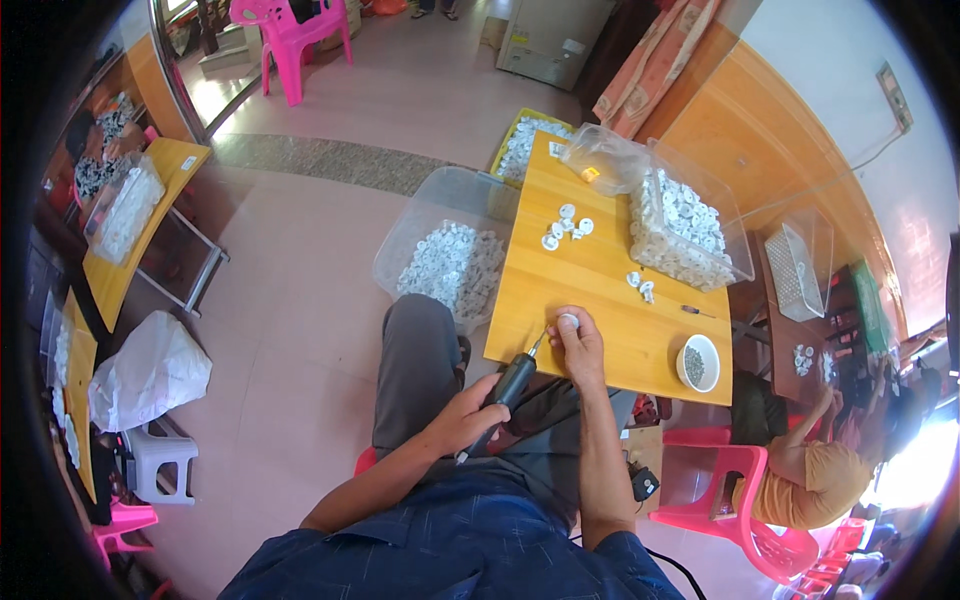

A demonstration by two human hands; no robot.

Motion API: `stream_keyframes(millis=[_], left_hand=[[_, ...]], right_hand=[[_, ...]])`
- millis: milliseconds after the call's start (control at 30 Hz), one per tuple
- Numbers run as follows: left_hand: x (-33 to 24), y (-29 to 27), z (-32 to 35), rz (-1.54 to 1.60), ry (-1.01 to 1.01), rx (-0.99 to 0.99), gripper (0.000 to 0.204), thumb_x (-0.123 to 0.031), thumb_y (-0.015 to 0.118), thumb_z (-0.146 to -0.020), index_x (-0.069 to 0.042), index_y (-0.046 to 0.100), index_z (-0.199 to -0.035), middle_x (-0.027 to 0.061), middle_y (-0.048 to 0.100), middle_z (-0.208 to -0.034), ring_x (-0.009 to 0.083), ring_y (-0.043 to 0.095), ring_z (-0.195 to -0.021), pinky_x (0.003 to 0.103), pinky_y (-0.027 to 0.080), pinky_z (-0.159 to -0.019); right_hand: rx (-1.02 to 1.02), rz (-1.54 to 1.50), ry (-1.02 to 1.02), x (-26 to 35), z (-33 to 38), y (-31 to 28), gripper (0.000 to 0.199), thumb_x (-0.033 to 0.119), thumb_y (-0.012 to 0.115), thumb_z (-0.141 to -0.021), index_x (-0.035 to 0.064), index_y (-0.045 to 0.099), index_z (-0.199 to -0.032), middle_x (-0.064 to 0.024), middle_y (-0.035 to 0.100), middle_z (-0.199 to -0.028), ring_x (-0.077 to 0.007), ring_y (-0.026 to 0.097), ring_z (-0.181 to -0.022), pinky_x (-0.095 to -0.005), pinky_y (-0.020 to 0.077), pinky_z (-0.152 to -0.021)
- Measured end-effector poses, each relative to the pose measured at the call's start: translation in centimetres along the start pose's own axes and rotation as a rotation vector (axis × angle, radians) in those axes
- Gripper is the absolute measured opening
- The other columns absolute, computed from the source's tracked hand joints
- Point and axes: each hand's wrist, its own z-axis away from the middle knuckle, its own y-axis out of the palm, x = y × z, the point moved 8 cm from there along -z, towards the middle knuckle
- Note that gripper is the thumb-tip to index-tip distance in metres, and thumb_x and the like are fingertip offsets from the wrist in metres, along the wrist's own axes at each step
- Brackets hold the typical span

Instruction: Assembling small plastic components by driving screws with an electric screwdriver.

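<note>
A seated worker's left hand (470, 415) wraps closed around a black electric screwdriver (510, 385), its bit angled up to a small white plastic part (568, 322) pinched in the fingertips of the right hand (582, 348) at the near edge of the wooden table (600, 290). Steady driving likely calls for keeping the bit square to the part and the pinch firm.

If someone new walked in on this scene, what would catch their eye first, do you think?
Probably the left hand gripping a black power screwdriver, its tip at a small white part pinched by the right hand at the near edge of the wooden table. Next, the clear bin of white parts on the table's far right.
</note>
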Motion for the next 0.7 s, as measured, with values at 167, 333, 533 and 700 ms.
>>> stream_keyframes(millis=[167, 333, 533, 700], left_hand=[[-0.4, -0.2, 0.1, 0.004, 0.018, 0.0, 0.032, -0.012, 0.056, -0.093, -0.004, 0.051, -0.124, 0.0041, 0.06, -0.09, 0.0098, 0.059, -0.07, 0.025, 0.049, -0.062], [-0.4, -0.1, 0.1, 0.01, 0.007, -0.011, 0.031, -0.013, 0.056, -0.094, -0.005, 0.051, -0.123, 0.0039, 0.06, -0.09, 0.0096, 0.059, -0.069, 0.025, 0.049, -0.061], [-0.2, -0.3, -0.1, -0.01, 0.018, -0.014, 0.033, -0.013, 0.056, -0.094, -0.005, 0.05, -0.125, 0.004, 0.059, -0.088, 0.0096, 0.059, -0.069, 0.025, 0.049, -0.061], [0.2, -0.4, -0.2, -0.037, 0.009, -0.009, 0.035, -0.012, 0.055, -0.094, -0.005, 0.049, -0.128, 0.004, 0.059, -0.087, 0.0101, 0.058, -0.068, 0.025, 0.049, -0.061]], right_hand=[[-0.043, -0.173, -0.072, 0.7, 0.2, 0.9, 0.01, 0.005, 0.059, -0.099, 0.0059, 0.061, -0.108, -0.0007, 0.064, -0.088, -0.0072, 0.059, -0.071, -0.0204, 0.0462, -0.057], [-0.052, -0.064, -0.082, 0.4, 0.2, 0.3, 0.015, 0.003, 0.063, -0.096, 0.0041, 0.065, -0.111, 0.0008, 0.064, -0.085, -0.0056, 0.057, -0.068, -0.0191, 0.0434, -0.056], [-0.072, 0.02, -0.028, -0.5, 0.7, 0.2, 0.02, 0.004, 0.066, -0.094, 0.0034, 0.069, -0.113, 0.0033, 0.061, -0.075, -0.0031, 0.051, -0.062, -0.0181, 0.0399, -0.054], [-0.073, 0.043, -0.014, -0.5, 1.1, 0.5, 0.021, 0.004, 0.068, -0.092, 0.0019, 0.07, -0.113, 0.0064, 0.057, -0.074, -0.0019, 0.047, -0.061, -0.0175, 0.0381, -0.054]])
